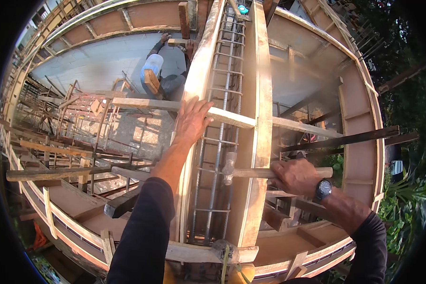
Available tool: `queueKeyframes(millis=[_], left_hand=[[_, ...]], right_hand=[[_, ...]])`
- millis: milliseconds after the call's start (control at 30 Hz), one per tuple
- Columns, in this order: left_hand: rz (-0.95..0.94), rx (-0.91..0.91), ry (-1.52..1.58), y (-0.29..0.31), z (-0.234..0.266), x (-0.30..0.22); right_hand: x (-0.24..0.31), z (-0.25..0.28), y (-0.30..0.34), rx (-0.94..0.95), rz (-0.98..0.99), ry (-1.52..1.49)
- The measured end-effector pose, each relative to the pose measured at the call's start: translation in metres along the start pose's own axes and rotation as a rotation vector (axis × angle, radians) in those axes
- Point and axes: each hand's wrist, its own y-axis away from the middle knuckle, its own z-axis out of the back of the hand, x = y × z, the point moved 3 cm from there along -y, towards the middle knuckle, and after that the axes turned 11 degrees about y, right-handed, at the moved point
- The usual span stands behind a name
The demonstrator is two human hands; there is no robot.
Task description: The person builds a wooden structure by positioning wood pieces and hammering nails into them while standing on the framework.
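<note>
Hammer, head view: While its head [229, 168] hangs over the rebar cage [223, 102], the wooden-handled hammer [255, 173] crosses above the right formwork wall [263, 97]; whether it rests there, I cannot tell.
Handling: likely stiff, sturdy and head-heavy; best held toward the handle's free end.
Right hand [296, 177]: curled closed around the handle, knuckles up, a dark watch [323, 188] at the wrist, forearm angling in from lower right.
Left hand [192, 118]: half spread, palm down on the left formwork wall [204, 57], fingers pointing away; whether it grips the batten, I cannot tell.
Batten [232, 117]: reaches across between the 2 walls; probably light, rigid and rough, best taken at mid-span.
</note>
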Motion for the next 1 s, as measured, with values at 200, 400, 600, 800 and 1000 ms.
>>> queueKeyframes(millis=[200,400,600,800,1000], left_hand=[[0.051,-0.047,0.071,-0.004,-0.002,0.0],[0.025,-0.082,0.113,-0.001,0.003,0.004],[-0.034,-0.113,0.147,-0.002,-0.003,0.0],[-0.015,-0.051,0.085,0.003,0.007,0.01],[0.011,-0.013,0.078,0.0,-0.001,-0.001]], right_hand=[[-0.016,0.004,-0.036,0.089,-0.034,0.084],[-0.037,0.009,-0.055,0.199,-0.179,0.111],[-0.056,-0.01,-0.046,0.12,-0.286,-0.02],[-0.002,-0.017,-0.024,-0.196,-0.417,-0.801],[0.029,-0.072,-0.076,-0.251,-0.664,-1.133]])
